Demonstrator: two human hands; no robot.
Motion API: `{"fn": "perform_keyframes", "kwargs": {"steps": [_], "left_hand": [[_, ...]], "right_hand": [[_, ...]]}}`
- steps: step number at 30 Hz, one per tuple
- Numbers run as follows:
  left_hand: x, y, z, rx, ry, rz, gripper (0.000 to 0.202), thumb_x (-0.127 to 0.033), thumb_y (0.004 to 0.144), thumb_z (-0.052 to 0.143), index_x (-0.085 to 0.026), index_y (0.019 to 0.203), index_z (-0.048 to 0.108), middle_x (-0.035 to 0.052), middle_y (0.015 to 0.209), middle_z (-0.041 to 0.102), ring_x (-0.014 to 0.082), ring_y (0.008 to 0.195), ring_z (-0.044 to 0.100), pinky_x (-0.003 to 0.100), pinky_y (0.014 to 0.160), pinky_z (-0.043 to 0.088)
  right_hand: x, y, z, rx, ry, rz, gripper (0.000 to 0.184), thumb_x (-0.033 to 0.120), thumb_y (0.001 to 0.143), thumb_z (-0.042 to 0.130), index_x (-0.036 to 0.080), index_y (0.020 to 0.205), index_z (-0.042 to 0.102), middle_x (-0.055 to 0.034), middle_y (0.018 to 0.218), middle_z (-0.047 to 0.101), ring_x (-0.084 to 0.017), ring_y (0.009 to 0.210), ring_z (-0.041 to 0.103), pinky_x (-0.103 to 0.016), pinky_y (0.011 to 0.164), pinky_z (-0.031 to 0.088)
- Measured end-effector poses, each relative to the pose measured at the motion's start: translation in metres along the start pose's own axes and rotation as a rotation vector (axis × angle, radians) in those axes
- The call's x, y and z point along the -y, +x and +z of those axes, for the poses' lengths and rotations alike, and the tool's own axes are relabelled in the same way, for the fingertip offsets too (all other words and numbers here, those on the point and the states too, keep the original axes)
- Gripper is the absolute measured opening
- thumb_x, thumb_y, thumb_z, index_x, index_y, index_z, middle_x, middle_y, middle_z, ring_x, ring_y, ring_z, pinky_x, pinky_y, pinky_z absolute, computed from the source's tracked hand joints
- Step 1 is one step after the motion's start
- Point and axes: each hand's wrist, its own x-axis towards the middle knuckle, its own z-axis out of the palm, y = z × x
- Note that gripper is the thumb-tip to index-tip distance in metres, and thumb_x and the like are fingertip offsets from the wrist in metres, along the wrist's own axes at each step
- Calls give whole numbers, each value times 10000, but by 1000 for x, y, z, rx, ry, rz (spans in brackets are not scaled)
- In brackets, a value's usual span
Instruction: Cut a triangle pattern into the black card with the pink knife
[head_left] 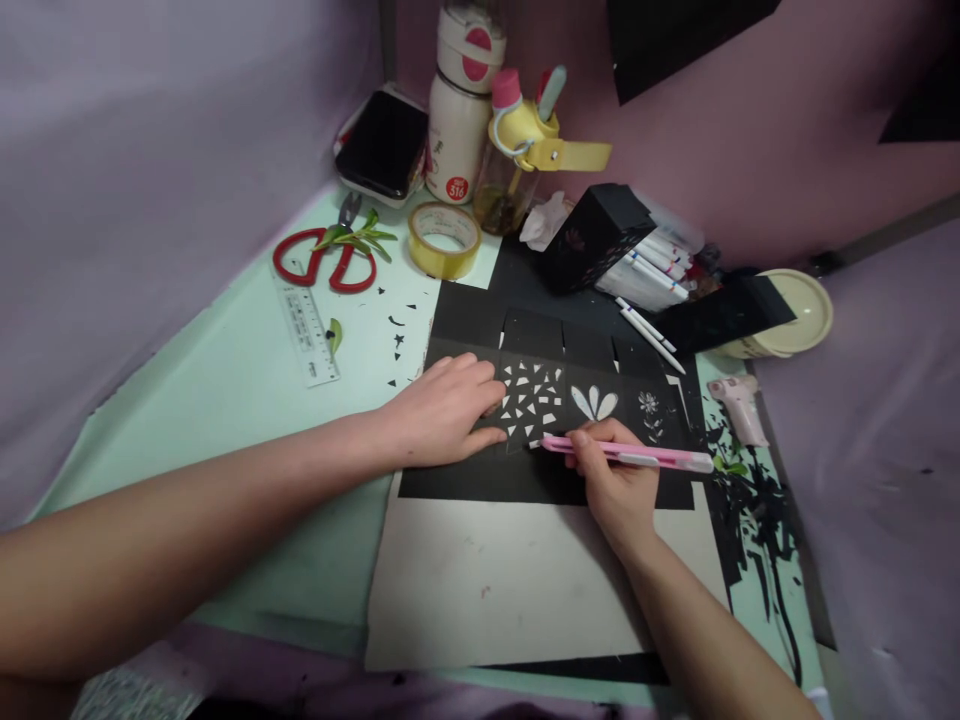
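Observation:
My left hand (450, 408) lies on the left part of a sheet of black card (465, 483), fingers loosely together and thumb stretched out, holding nothing. My right hand (615, 480) grips a slim pink craft knife (637, 453), which lies nearly level with its tip pointing left at the card. The tip is close to the bottom of a patch of small white-showing cut-outs (532, 400). Petal-shaped cut-outs (594, 403) and a finer flower cut-out (649, 410) stand to the right. Beneath the card is a pale grey board (510, 590).
Red-handled scissors (322, 262), a clear ruler (306, 330) and yellow tape (445, 242) lie at left. Behind stand a white bottle (459, 120), a yellow-topped bottle (517, 150) and a black box (596, 240). A pink glue gun (739, 408) and black scraps (761, 510) lie right.

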Motion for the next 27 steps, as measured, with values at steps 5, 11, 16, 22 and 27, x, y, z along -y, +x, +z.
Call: {"fn": "perform_keyframes", "kwargs": {"steps": [5, 11, 16, 22, 27], "left_hand": [[1, 1, -1, 14, -7, 4, 311, -436, 880, 668, -174, 799, 521, 42, 889, 525, 224, 873, 480, 323, 740, 359], [1, 2, 1, 8, -9, 0, 307, -430, 874, 675, -177, 797, 518, 43, 889, 522, 232, 884, 480, 326, 734, 356], [1, 2, 1, 2, -18, -7, 305, -427, 871, 679, -177, 799, 519, 44, 900, 528, 229, 885, 480, 328, 745, 355], [1, 2, 1, 14, -31, -17, 307, -424, 864, 687, -177, 794, 520, 44, 900, 534, 224, 871, 480, 319, 736, 350], [2, 2, 1, 16, -33, -18, 308, -424, 864, 689, -176, 789, 522, 47, 899, 537, 223, 864, 479, 321, 738, 346]], "right_hand": [[11, 2, -12, 124, -25, 163, 157, 334, 867, 677, 204, 946, 716, 5, 670, 669, -117, 539, 581, -225, 475, 442], [2, 0, -2, 146, -99, 46, 78, 270, 827, 706, 195, 807, 701, -10, 688, 710, -133, 568, 627, -239, 523, 497], [-1, 2, 4, 140, -199, -165, 67, 173, 812, 681, 193, 751, 661, 4, 684, 717, -118, 556, 640, -214, 525, 491], [-5, 3, 1, 189, -242, -186, 64, 179, 851, 645, 198, 794, 668, 1, 698, 730, -128, 579, 671, -215, 531, 504], [-8, 1, 0, 205, -240, -172, 60, 181, 861, 644, 203, 810, 668, 0, 713, 735, -132, 606, 683, -224, 562, 518]]}}
